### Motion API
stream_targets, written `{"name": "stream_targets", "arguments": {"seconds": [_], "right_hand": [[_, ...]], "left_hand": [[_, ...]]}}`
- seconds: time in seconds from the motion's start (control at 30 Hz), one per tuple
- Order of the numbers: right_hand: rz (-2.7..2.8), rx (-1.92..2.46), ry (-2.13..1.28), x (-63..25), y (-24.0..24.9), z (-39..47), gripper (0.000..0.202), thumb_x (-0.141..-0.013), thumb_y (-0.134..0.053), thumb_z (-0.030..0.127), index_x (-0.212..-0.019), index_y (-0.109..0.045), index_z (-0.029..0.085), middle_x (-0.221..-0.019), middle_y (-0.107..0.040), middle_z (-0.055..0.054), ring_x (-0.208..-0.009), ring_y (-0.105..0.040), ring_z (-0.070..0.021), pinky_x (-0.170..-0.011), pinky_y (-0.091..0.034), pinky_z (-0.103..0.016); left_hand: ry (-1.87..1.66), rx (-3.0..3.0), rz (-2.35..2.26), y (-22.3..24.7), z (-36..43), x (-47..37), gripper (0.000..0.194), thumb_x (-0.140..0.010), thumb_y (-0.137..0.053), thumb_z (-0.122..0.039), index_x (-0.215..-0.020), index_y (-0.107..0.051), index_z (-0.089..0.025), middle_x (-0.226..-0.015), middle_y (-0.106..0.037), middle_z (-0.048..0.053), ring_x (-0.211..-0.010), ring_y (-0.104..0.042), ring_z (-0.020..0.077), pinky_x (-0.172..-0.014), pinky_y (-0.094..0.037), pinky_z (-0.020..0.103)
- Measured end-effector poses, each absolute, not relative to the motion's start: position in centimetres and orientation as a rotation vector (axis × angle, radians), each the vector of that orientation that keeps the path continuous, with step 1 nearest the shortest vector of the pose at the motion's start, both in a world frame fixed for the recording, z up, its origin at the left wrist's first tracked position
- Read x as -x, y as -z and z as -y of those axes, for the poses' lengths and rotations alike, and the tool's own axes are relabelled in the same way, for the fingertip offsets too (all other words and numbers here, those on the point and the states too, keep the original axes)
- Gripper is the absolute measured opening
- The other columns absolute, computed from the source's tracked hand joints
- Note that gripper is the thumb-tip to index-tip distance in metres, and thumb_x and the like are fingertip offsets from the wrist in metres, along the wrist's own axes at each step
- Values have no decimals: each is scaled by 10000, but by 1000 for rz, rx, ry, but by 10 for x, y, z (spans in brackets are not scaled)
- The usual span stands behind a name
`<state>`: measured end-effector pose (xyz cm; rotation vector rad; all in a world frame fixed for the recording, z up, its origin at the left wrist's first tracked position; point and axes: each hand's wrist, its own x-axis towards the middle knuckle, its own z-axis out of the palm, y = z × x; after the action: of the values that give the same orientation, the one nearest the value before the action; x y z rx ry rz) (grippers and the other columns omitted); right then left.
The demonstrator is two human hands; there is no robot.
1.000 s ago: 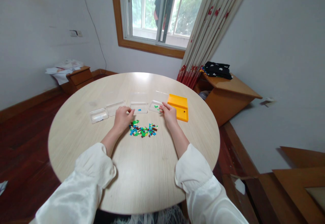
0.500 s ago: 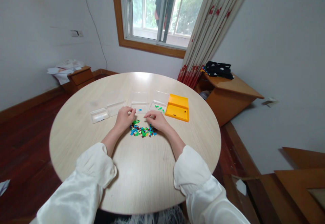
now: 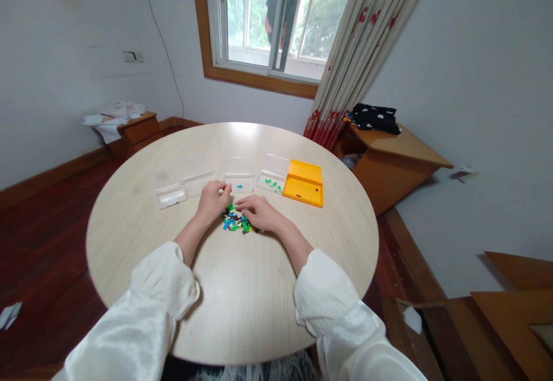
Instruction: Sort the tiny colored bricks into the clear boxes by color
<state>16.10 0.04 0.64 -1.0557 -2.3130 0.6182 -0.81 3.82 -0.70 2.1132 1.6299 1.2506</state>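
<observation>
A pile of small green, blue, brown and yellow pieces (image 3: pixel 235 222) lies on the round table (image 3: pixel 242 289). My right hand (image 3: pixel 259 212) is over the pile's right side, its fingers bent down at the pieces; whether a piece is between them is too small to tell. Just behind the pile's left edge, my left hand (image 3: pixel 213 199) has its thumb and fingertips together, and what they hold is hidden. Beyond the hands, a clear box (image 3: pixel 246 188) contains a blue piece, another clear box (image 3: pixel 264 184) has several green pieces, and a yellow box (image 3: pixel 298 191) holds a few dark pieces.
Two more clear trays, one at the far left (image 3: pixel 171 196) and one beside it (image 3: pixel 199 183), sit left of the others. The boxes' lids stand open toward the window. Behind the table, a wooden cabinet (image 3: pixel 401 144) bears a black cloth (image 3: pixel 375 119).
My right hand has moved left and slightly down, from the pile's right edge onto the pieces. My left hand stays nearly where it was.
</observation>
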Motion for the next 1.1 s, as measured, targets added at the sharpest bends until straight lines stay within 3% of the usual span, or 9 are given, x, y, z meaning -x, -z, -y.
{"name": "stream_targets", "arguments": {"seconds": [0.3,0.87,1.1], "right_hand": [[2270,1141,-598,-161,-3,-3,201,-812,-523,98,-841,-712,159,-950,-698,-49,-926,-605,-141,-866,-433,-254],[2315,1173,-580,-161,-3,-3,226,-837,-502,106,-898,-714,150,-1051,-687,-69,-1000,-593,-162,-905,-420,-278],[2306,1141,-594,-160,-5,-6,229,-828,-481,56,-825,-701,119,-927,-702,-71,-906,-606,-143,-875,-413,-253]], "left_hand": [[-1236,-2119,-1623,6,-38,8,278,-791,-454,-328,-612,-607,-180,-676,-642,53,-670,-521,173,-675,-391,300],[-1220,-2107,-1625,8,-39,8,279,-780,-443,-345,-609,-592,-183,-677,-633,58,-663,-516,173,-661,-388,298],[-1214,-2106,-1615,6,-36,7,276,-777,-442,-341,-622,-605,-181,-675,-627,49,-662,-513,168,-649,-390,289]]}}
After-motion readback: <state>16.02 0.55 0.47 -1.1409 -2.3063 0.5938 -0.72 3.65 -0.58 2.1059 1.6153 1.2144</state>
